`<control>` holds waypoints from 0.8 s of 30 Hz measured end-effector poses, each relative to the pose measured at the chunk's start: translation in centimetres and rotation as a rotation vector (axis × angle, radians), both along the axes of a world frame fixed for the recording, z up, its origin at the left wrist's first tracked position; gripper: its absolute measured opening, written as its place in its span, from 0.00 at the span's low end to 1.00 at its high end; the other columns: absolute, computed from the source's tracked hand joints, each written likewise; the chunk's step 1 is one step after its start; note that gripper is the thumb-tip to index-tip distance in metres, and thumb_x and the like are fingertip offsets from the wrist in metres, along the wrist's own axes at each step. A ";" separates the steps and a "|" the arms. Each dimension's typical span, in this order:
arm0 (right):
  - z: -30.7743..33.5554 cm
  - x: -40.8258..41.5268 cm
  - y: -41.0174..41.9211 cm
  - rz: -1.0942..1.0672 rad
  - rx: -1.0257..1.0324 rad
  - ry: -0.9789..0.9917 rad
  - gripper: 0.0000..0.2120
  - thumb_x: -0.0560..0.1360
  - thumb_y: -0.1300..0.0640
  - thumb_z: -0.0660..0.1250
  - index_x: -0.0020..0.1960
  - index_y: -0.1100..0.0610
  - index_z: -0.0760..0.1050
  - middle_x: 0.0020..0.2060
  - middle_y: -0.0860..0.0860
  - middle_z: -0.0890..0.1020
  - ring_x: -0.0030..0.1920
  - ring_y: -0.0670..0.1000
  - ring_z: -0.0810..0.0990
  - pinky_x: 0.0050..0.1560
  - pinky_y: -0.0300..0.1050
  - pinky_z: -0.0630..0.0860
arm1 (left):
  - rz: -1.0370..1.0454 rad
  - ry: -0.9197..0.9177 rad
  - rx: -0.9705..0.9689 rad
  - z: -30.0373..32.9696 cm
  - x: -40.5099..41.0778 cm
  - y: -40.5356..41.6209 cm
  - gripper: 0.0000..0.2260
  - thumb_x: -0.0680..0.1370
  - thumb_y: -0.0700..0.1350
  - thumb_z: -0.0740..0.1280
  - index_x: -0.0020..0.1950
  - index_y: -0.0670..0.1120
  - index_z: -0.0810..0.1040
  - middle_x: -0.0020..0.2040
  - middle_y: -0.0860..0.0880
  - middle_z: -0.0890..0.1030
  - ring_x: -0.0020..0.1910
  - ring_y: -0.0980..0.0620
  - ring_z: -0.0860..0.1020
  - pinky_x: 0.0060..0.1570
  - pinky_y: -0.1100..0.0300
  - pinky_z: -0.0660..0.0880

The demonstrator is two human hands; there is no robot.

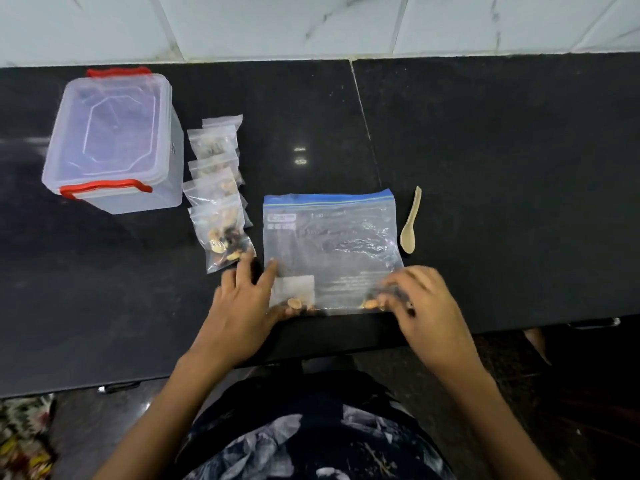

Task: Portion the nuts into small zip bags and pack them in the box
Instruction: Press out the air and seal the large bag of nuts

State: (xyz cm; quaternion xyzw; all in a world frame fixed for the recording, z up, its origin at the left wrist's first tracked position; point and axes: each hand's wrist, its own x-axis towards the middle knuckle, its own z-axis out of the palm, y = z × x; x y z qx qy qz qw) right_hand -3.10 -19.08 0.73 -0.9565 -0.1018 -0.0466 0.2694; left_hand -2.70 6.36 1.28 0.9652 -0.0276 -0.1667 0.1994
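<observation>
A large zip bag (329, 244) with a blue seal lies flat on the black counter (502, 150), almost empty, with a few nuts (295, 303) left along its near edge. My left hand (242, 306) rests on the bag's near left corner, fingers spread and fairly straight. My right hand (420, 299) has its fingers curled over the near right corner, on the nuts there; it is blurred. Several small filled zip bags (221, 209) lie in an overlapping row to the left of the big bag. A clear plastic box (110, 143) with red clips stands at the far left, lid on.
A small wooden spoon (410, 223) lies just right of the large bag. A white tiled wall (311, 22) rises behind the counter. The counter's near edge runs right under my hands. A patterned cloth (24, 441) lies on the floor at lower left.
</observation>
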 end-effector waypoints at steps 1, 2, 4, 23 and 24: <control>0.0 0.1 -0.3 0.142 -0.055 0.053 0.07 0.72 0.55 0.70 0.49 0.54 0.77 0.47 0.45 0.76 0.51 0.45 0.71 0.47 0.35 0.68 | -0.033 -0.108 0.048 0.5 -0.3 -0.3 0.32 0.75 0.54 0.68 0.75 0.48 0.60 0.75 0.43 0.56 0.71 0.41 0.59 0.65 0.47 0.64; -0.3 0.3 -0.7 0.249 -0.118 0.124 0.09 0.72 0.52 0.70 0.50 0.53 0.76 0.48 0.44 0.76 0.51 0.45 0.72 0.47 0.36 0.71 | -0.104 -0.202 0.026 0.8 -0.6 -0.6 0.31 0.72 0.52 0.73 0.72 0.49 0.67 0.71 0.43 0.65 0.66 0.42 0.67 0.58 0.47 0.69; -0.7 0.9 -1.2 0.347 -0.196 0.195 0.07 0.74 0.51 0.66 0.51 0.51 0.75 0.48 0.45 0.75 0.50 0.46 0.75 0.46 0.44 0.77 | -0.313 -0.266 -0.008 0.3 -1.1 -0.8 0.26 0.65 0.47 0.78 0.60 0.51 0.76 0.56 0.48 0.77 0.50 0.45 0.78 0.43 0.52 0.75; -1.4 5.6 1.0 0.553 -0.518 -0.212 0.06 0.72 0.51 0.68 0.39 0.53 0.77 0.36 0.47 0.77 0.41 0.51 0.73 0.42 0.42 0.65 | -0.416 -0.501 0.266 -1.2 1.2 -1.5 0.09 0.71 0.44 0.65 0.48 0.47 0.82 0.44 0.50 0.79 0.42 0.49 0.74 0.22 0.59 0.71; -1.2 6.2 1.1 0.552 -0.499 -0.191 0.06 0.73 0.54 0.65 0.38 0.53 0.77 0.35 0.46 0.77 0.40 0.50 0.74 0.41 0.42 0.64 | -0.436 -0.501 0.272 -1.6 1.0 -1.6 0.12 0.71 0.45 0.62 0.49 0.47 0.82 0.44 0.50 0.80 0.40 0.48 0.77 0.26 0.57 0.75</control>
